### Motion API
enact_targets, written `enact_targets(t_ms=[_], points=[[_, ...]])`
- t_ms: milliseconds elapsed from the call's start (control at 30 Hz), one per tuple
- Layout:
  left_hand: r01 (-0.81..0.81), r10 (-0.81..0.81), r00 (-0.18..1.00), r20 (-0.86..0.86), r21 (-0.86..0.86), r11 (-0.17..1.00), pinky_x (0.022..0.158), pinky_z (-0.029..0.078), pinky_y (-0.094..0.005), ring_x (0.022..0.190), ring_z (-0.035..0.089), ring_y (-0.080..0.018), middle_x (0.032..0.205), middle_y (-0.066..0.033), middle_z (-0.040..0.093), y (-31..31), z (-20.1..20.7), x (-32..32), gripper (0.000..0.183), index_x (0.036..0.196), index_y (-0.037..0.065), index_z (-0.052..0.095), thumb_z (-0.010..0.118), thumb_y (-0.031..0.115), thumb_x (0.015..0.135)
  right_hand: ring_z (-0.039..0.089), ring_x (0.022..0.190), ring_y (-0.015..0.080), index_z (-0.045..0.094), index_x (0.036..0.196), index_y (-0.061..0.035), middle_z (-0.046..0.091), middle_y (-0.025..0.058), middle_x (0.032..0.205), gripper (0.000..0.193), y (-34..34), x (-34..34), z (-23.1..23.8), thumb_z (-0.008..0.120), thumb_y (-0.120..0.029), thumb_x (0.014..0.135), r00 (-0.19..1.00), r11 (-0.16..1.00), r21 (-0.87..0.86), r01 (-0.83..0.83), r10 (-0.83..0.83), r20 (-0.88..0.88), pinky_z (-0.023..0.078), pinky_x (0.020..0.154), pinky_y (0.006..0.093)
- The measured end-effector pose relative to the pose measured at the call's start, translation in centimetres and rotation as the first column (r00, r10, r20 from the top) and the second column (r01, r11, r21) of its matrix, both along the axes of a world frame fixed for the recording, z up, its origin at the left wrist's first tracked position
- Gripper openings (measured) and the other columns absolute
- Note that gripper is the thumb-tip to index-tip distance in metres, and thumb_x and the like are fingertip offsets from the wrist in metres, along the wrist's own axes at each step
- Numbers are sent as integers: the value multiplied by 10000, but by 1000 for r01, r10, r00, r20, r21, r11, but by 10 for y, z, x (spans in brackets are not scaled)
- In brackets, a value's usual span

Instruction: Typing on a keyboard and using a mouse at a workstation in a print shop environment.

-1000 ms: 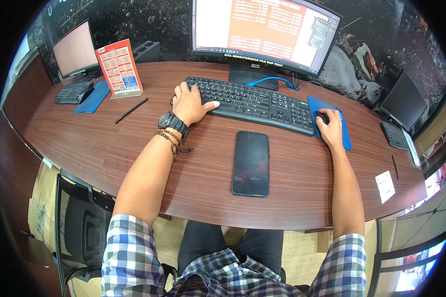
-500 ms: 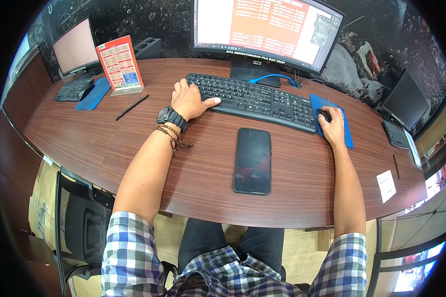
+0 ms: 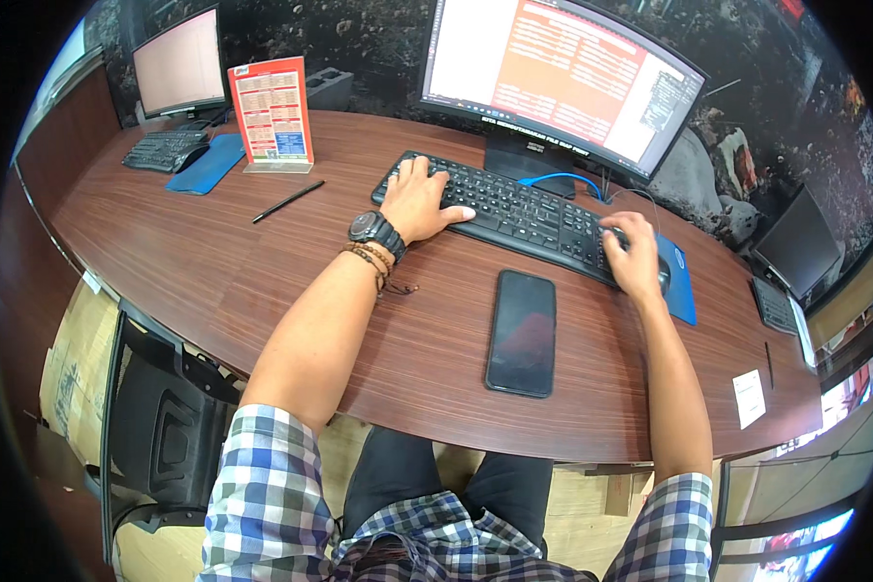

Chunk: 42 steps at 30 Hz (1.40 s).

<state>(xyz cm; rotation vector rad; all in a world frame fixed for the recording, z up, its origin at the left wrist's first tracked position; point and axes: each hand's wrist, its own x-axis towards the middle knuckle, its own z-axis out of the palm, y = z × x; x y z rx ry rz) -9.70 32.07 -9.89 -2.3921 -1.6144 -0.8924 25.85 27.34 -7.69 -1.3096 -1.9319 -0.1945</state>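
Observation:
My left hand (image 3: 417,204) rests on the left end of a black keyboard (image 3: 514,209), fingers spread over the keys and thumb stretched along its front edge. At the keyboard's right end, my right hand (image 3: 634,256) is over the number keys, its fingers bent and holding nothing. Just beside that hand sits a black mouse (image 3: 663,275), partly hidden by it, on a blue mouse pad (image 3: 680,291). A large monitor (image 3: 563,73) stands behind the keyboard, showing a page with an orange-red layout. In front of the keyboard a dark phone (image 3: 522,335) lies face up.
A black pen (image 3: 289,202) and a red-and-white card in a stand (image 3: 274,116) are on the left of the brown desk (image 3: 436,388). Beyond them are a second monitor (image 3: 178,63) and keyboard (image 3: 165,150). A white card (image 3: 749,399) lies at right; a chair (image 3: 170,417) stands at lower left.
My right hand has left the mouse and moved left onto the keyboard's number keys. My left hand stays at the keyboard's left end. The whole view has shifted a little.

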Motion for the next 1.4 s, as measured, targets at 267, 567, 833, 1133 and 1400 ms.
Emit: enact_targets(t_ms=[267,567,833,1133,1400], points=[[-31,32,999,13,-85,996,1002,428,-505,1193,450,-425,1252,-274,478,-4,6,4,745,1277,-14,602,712,566,823,495,1185,335,721,1059,-99,615,133,1129,210,48,-110,-15,621,-171,889,961,969,-161,-186,213,176,372,1054,449],[-66,68,998,11,-121,991,1007,419,-516,1206,431,-419,1239,-265,483,-3,9,7,693,1279,-1,597,663,554,870,501,1130,317,735,1005,-95,597,123,1076,203,63,-137,-16,558,-106,905,961,996,-65,-57,73,267,374,1016,449],[28,-24,996,81,-55,998,1031,411,-500,1227,435,-400,1295,-226,484,2,5,5,507,1242,19,632,632,419,931,499,1133,316,747,955,-110,594,103,1087,212,52,-134,-11,574,-59,844,945,992,-49,-116,125,302,374,1030,451],[99,-94,981,172,-21,995,1035,416,-489,1234,449,-390,1323,-214,480,8,-1,3,366,1218,38,648,629,283,946,475,1206,329,748,988,-140,581,116,1176,266,41,-145,-9,568,-8,844,920,969,-101,-225,245,306,377,1063,441],[16,-7,991,137,-63,998,983,424,-546,1208,428,-387,1254,-197,467,2,2,7,307,1148,89,691,613,308,947,474,1213,329,753,992,-144,581,118,1195,311,41,-143,0,551,36,838,949,955,-168,-243,270,165,384,1063,421]])
